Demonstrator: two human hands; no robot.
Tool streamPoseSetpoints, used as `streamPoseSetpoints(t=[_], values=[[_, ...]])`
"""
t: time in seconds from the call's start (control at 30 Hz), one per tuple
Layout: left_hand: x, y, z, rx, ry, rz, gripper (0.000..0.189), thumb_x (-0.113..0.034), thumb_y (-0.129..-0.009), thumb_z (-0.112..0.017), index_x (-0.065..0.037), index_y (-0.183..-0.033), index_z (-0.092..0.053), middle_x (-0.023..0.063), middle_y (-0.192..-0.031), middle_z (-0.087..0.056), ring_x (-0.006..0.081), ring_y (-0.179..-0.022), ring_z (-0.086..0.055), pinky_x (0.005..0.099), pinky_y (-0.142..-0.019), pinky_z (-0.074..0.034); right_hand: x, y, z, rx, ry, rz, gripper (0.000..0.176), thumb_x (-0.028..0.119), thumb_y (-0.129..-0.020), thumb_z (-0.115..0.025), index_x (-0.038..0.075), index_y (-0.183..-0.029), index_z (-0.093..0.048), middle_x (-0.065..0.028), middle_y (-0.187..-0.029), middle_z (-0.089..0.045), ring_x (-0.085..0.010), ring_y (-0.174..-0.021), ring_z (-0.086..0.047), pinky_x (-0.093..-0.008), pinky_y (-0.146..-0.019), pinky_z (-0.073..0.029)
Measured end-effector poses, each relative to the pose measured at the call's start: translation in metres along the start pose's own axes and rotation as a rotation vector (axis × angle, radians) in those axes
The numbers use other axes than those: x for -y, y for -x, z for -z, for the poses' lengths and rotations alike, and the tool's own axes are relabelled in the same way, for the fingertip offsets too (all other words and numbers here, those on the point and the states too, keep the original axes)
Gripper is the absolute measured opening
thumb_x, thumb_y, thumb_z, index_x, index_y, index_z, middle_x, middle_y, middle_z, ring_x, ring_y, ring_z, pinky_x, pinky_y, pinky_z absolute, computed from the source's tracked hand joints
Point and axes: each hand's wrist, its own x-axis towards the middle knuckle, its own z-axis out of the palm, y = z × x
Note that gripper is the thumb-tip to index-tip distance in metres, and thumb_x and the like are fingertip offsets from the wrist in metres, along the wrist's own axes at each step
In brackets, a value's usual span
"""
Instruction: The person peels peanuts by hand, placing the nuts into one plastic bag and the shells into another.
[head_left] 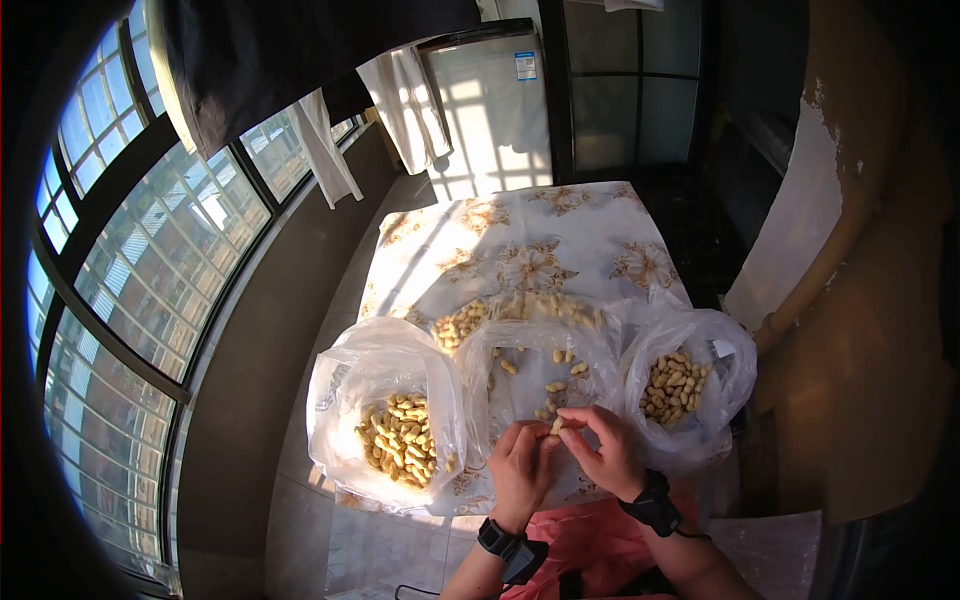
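Observation:
My left hand [522,470] and my right hand [608,452] meet at the table's near edge, with a small pale peanut [557,426] pinched between their fingertips. Just beyond them lies an open clear plastic bag [480,385] with a few peanuts in it. To the left stands a white plastic bag [335,400] holding a pile of peanuts [400,440]. On the right, another plastic bag [735,370] holds more peanuts [675,387]. Behind the middle bag, further peanuts [460,325] show through plastic.
A flowered cloth covers the table [520,230]. Barred windows [170,260] run along the left wall, with hanging cloths [405,105] near them. A pale refrigerator [490,120] stands behind the table. At the right is a brown wall [860,380].

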Motion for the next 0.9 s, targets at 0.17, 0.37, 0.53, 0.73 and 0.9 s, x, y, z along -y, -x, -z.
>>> streamPoseSetpoints(t=[0.17, 0.37, 0.53, 0.73, 0.9], values=[[-0.0007, -0.0004, 0.0001, -0.002, -0.003, -0.007, 0.013, -0.011, -0.098, -0.075, 0.000, -0.101, -0.068, 0.0144, -0.100, -0.072, 0.0338, -0.088, -0.072, 0.0384, -0.078, -0.056, -0.0007, 0.0003, -0.0003, 0.005, 0.010, 0.003, 0.023, 0.014, -0.100, -0.074, 0.003, -0.120, -0.070, -0.0138, -0.096, -0.076, -0.0307, -0.090, -0.075, -0.0387, -0.078, -0.058], [0.0001, 0.0005, 0.0000, -0.002, -0.020, 0.007, 0.012, -0.013, -0.103, -0.068, -0.001, -0.102, -0.069, 0.0145, -0.100, -0.072, 0.0348, -0.087, -0.071, 0.0400, -0.077, -0.055, -0.0011, 0.0018, 0.0002, -0.003, -0.005, -0.038, 0.018, 0.014, -0.099, -0.075, 0.002, -0.111, -0.068, -0.0145, -0.095, -0.074, -0.0319, -0.087, -0.074, -0.0388, -0.076, -0.057], [0.0004, 0.0003, 0.0003, 0.002, 0.000, 0.004, 0.015, -0.015, -0.105, -0.066, -0.001, -0.103, -0.070, 0.0148, -0.100, -0.072, 0.0348, -0.087, -0.071, 0.0400, -0.078, -0.055, -0.0006, 0.0014, 0.0009, 0.002, 0.025, -0.032, 0.017, 0.015, -0.099, -0.076, 0.002, -0.106, -0.066, -0.0147, -0.094, -0.074, -0.0332, -0.085, -0.073, -0.0392, -0.074, -0.056], [0.0042, 0.0033, -0.0015, -0.042, 0.063, -0.023, 0.016, -0.016, -0.106, -0.066, -0.001, -0.107, -0.068, 0.0140, -0.098, -0.071, 0.0319, -0.085, -0.069, 0.0383, -0.078, -0.054, 0.0007, -0.0008, -0.0001, 0.024, 0.029, -0.029, 0.017, 0.016, -0.100, -0.073, 0.003, -0.109, -0.069, -0.0147, -0.094, -0.073, -0.0343, -0.086, -0.072, -0.0401, -0.074, -0.055], [0.0036, 0.0051, -0.0005, -0.049, 0.060, -0.001, 0.013, -0.013, -0.105, -0.067, -0.001, -0.108, -0.067, 0.0134, -0.096, -0.070, 0.0298, -0.084, -0.069, 0.0371, -0.078, -0.054, -0.0019, -0.0004, 0.0008, 0.061, 0.066, -0.015, 0.016, 0.017, -0.100, -0.072, 0.003, -0.108, -0.071, -0.0141, -0.094, -0.072, -0.0350, -0.086, -0.071, -0.0418, -0.074, -0.054]])
